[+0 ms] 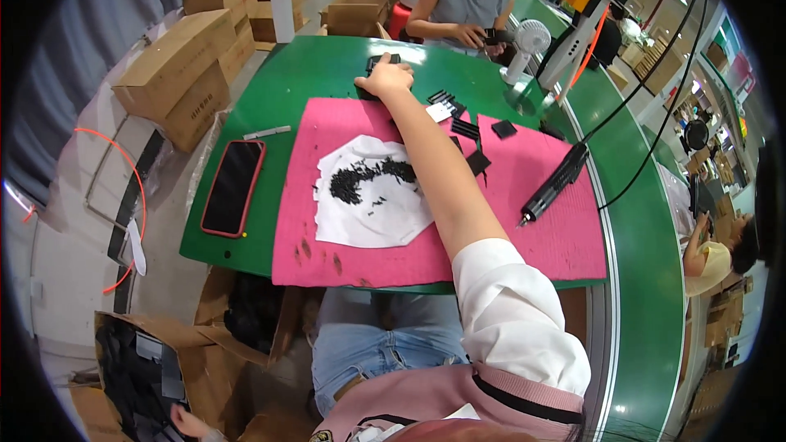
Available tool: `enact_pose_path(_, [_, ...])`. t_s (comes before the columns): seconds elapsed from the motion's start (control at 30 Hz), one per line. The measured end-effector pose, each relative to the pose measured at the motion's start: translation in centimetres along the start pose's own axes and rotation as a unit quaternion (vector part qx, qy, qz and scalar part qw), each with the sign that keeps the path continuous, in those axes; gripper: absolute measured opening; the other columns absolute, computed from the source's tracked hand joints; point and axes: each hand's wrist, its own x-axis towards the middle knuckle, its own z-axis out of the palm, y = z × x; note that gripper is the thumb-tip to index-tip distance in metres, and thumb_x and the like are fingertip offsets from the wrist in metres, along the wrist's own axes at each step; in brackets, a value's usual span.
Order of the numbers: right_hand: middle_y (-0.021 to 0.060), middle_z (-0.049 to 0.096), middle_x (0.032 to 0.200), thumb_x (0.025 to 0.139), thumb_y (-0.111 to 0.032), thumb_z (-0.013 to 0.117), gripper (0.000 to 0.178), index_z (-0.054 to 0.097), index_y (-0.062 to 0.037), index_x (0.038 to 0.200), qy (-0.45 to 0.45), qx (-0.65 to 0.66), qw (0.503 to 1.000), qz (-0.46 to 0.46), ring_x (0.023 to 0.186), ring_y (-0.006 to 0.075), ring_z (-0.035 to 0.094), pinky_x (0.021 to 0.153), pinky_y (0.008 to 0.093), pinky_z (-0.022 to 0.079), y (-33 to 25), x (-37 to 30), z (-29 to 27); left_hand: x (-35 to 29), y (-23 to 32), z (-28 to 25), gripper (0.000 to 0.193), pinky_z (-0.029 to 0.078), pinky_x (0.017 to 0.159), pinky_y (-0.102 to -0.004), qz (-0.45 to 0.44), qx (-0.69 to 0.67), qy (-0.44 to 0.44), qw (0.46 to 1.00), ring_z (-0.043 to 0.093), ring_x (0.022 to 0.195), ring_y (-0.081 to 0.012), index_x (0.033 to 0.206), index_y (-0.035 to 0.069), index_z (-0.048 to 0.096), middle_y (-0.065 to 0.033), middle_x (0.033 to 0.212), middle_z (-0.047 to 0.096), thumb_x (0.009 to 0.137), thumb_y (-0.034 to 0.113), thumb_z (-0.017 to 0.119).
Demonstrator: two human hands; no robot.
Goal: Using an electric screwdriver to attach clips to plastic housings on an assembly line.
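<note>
My right arm stretches across the table. At its far side my right hand (pixel 386 80) is closed over a dark, boxy part (pixel 375 64), which its fingers partly cover. Low on the left, my left hand (pixel 190 423) hangs beside an open carton (pixel 201 368) of black parts; its fingers are mostly hidden. Under my right forearm lies a pink mat (pixel 299 196). A white cloth (pixel 368 229) on it carries a heap of small black screws or pins (pixel 348 186). Several black flat pieces (pixel 477 162) lie right of the forearm.
An electric screwdriver (pixel 557 184) with a black cable rests on the mat's right. A red-cased phone (pixel 233 188) lies on the green table (pixel 274 74) at left. A small white fan (pixel 530 41) stands at the far right, near a seated co-worker (pixel 467 8). Cartons (pixel 176 57) stack at left.
</note>
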Motion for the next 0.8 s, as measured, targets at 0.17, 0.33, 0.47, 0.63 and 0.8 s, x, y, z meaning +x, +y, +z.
enact_pose_path(0.17, [0.0263,0.055,0.117,0.063,-0.04,0.077,0.086,0.035,-0.0019,0.127,-0.003,0.104,0.994,-0.037,0.109,0.0402,0.055,0.088,0.0437,0.048,-1.1,1.2,-0.4,2.3,17.9,3.7,0.014,0.047,0.087,-0.03,0.103,-0.153,-0.015,0.983,0.059,0.091,-0.0194,0.101,-0.005,0.058,-0.0113,0.099,0.062,0.09,0.003,0.055])
enact_pose_path(0.33, [0.0253,0.056,0.109,0.057,-0.032,0.079,0.081,0.038,0.0002,0.12,0.085,0.11,0.989,-0.041,0.099,0.0347,0.06,0.083,0.042,0.051,-0.2,0.4,-0.7,-0.5,30.8,7.4,0.01,0.044,0.088,-0.0316,0.24,-0.274,-0.078,0.928,0.053,0.094,-0.0201,0.093,-0.003,0.055,-0.0102,0.1,0.056,0.087,-0.007,0.049])
enact_pose_path(0.47, [0.0222,0.055,0.109,0.055,-0.03,0.077,0.076,0.043,-0.0007,0.116,0.174,0.236,0.954,-0.06,0.099,0.0347,0.059,0.081,0.0412,0.051,-0.6,-0.6,-3.0,-2.8,38.4,8.9,0.009,0.044,0.085,-0.0296,0.22,-0.361,-0.161,0.892,0.054,0.09,-0.0189,0.095,-0.002,0.055,-0.0088,0.099,0.055,0.087,-0.005,0.052])
enact_pose_path(0.63, [0.0205,0.056,0.103,0.06,-0.026,0.074,0.062,0.047,-0.0002,0.11,0.205,0.406,0.846,-0.279,0.096,0.0343,0.057,0.084,0.0386,0.046,-0.5,-7.7,-9.0,-8.6,51.5,11.3,0.038,0.045,0.084,-0.0275,0.155,-0.477,-0.442,0.744,0.057,0.099,-0.0176,0.124,0.0,0.046,-0.0116,0.112,0.056,0.092,0.018,0.054])
enact_pose_path(0.8, [0.0166,0.052,0.105,0.06,-0.021,0.079,0.07,0.043,-0.0031,0.118,0.145,0.389,0.823,-0.389,0.092,0.0312,0.058,0.076,0.0358,0.049,4.6,-20.4,-13.1,-15.7,59.9,13.0,0.048,0.042,0.091,-0.0283,0.105,-0.574,-0.626,0.518,0.051,0.112,-0.0166,0.135,0.002,0.034,-0.0097,0.125,0.05,0.094,0.018,0.053])
